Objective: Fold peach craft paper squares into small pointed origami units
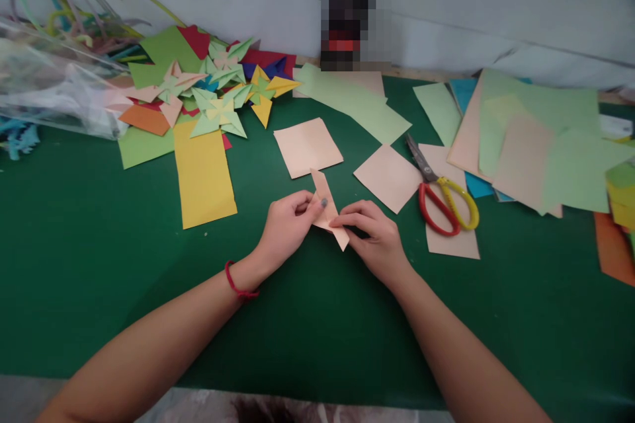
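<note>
Around the middle of the counter (322, 334), I've got both hands on one small piece of folded peach paper (327, 213), slanted with pointy ends. My left hand (288, 228) is clamped on it with the thumb pressed on top, and my right hand (372, 238) is pinching the end toward the counter's near edge. Can't tell from this feed if the paper touches the counter or is held just above it.

Right past it, toward the far edge, there's a small stack of peach squares (308, 149), with a loose square (387, 177) to its right. Just beside that, the scissors (432, 177) lie across a peach rectangle (454, 244), blades toward the far edge, one handle red and the other yellow.

Far right corner's got a messy pile of sheets (540, 145), mostly green and peach. Over toward the far left corner I see folded paper stars (221, 112) heaped on colored paper, a yellow sheet (206, 178) in front, and a clear plastic bag (54, 89).
</note>
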{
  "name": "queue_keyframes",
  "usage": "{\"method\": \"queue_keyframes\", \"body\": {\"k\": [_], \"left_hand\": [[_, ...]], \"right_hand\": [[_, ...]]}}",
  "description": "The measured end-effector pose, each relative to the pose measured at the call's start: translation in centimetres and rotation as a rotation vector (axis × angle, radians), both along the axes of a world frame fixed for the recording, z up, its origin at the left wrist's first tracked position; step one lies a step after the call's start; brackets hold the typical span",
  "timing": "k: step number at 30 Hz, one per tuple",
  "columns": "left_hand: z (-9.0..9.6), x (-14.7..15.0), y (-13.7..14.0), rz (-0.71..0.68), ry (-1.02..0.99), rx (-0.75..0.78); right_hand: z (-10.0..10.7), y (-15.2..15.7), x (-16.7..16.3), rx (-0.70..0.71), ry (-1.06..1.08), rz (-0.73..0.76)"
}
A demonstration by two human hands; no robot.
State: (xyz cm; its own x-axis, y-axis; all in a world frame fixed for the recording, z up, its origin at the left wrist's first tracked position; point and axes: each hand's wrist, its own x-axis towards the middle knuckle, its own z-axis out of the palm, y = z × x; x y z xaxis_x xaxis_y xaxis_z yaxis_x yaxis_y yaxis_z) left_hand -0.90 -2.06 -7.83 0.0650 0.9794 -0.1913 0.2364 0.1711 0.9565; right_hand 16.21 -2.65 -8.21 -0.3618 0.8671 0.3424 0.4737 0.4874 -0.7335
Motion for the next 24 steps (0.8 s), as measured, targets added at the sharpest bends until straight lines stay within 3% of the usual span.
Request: {"method": "queue_keyframes", "body": {"k": [24], "left_hand": [[0.03, 0.04, -0.05, -0.009, 0.052, 0.048]], "right_hand": [[-0.25, -0.12, -0.19, -0.016, -0.055, 0.01]]}}
